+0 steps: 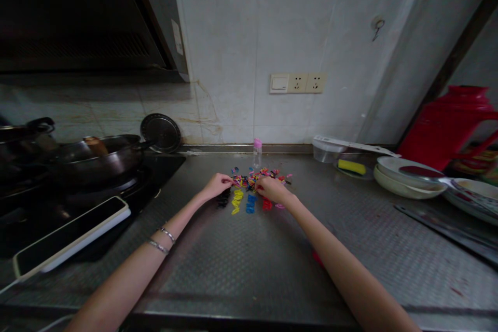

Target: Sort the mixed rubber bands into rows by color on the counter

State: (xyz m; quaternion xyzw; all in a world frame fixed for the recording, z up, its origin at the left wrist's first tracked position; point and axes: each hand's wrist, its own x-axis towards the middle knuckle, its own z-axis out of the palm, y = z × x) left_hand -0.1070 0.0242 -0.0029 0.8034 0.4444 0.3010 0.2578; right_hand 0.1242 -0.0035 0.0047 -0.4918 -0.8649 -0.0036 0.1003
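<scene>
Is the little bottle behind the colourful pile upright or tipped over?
Upright: the clear bottle stands on the counter, its pink cap at the top.

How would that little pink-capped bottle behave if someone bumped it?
The pink-capped bottle would probably tip easily, since it stands upright and looks tall for its narrow base. It's likely light: small, see-through, with no contents I can make out. If it fell, its rounded body might roll across the flat counter.
</scene>
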